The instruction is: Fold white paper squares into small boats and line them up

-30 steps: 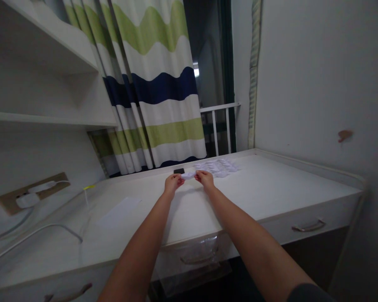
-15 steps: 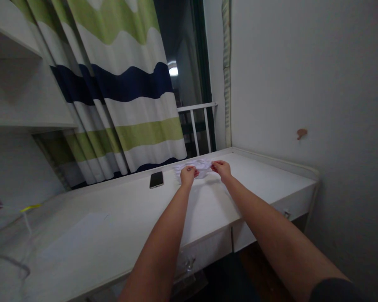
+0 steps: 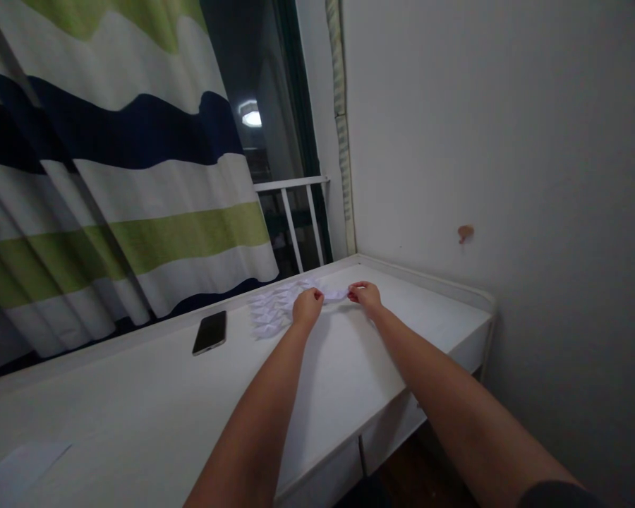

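Note:
A white sheet with rows of zigzag creases, which looks like folded paper point(image 3: 271, 312), lies near the back edge of the desk. My left hand point(image 3: 307, 307) is closed at its right part, with the fingertips pinched. My right hand point(image 3: 366, 295) pinches the sheet's right end, slightly raised over the desk. Between the two hands a narrow strip of the sheet is stretched. My left hand covers part of the creased rows.
A dark-screened phone point(image 3: 210, 333) lies left of the sheet on the white desk point(image 3: 153, 409). Flat white paper point(image 3: 24, 469) rests at the front left. Behind the desk hang a striped curtain point(image 3: 164, 187) and a white railing point(image 3: 291, 183). A wall point(image 3: 418, 141) bounds the right.
The view has turned right and come closer, so the phone and curtain sit further left. More of the creased sheet shows left of my left hand. Both hands keep their pinch.

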Motion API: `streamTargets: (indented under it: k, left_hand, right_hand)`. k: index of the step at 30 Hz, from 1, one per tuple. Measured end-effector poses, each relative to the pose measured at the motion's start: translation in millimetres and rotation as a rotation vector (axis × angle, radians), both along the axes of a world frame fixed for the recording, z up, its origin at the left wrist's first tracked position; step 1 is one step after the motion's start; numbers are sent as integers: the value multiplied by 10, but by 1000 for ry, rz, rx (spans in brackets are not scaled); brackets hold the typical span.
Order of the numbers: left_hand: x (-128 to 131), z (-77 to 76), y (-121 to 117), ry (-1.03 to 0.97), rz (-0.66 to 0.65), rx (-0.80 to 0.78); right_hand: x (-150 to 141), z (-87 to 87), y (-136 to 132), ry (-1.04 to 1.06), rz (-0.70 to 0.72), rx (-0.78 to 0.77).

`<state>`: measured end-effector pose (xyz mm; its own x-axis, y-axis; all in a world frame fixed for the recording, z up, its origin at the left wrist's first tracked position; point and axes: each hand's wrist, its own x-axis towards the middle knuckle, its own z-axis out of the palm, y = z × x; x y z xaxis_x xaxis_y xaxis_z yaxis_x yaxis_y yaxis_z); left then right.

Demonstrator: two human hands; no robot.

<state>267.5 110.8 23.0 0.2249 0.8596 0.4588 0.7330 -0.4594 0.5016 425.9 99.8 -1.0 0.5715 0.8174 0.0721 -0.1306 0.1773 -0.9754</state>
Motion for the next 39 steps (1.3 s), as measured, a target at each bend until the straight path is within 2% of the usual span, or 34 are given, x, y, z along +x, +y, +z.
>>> streamTargets:
  k: [8,16,24,32,39]
  left_hand:
    - [-48,-89,76,123,-15,24]
    - [-99,-177,129,20,-47,-2]
    - [-114,-172,95,134,-8,17]
    - [-125,-222,124,81,-8,18]
    - [-125,-186,92,168,-3,36]
  right_hand:
    - [-77,-147,141,-86,-16,-123]
    - [-103,-187,179,-140,5,-140]
    - [-112,-229,263,-218,6,-161]
    - [-112,-232,265,-256,25,-180]
    - [-95,-237,232,-372,-44,-183]
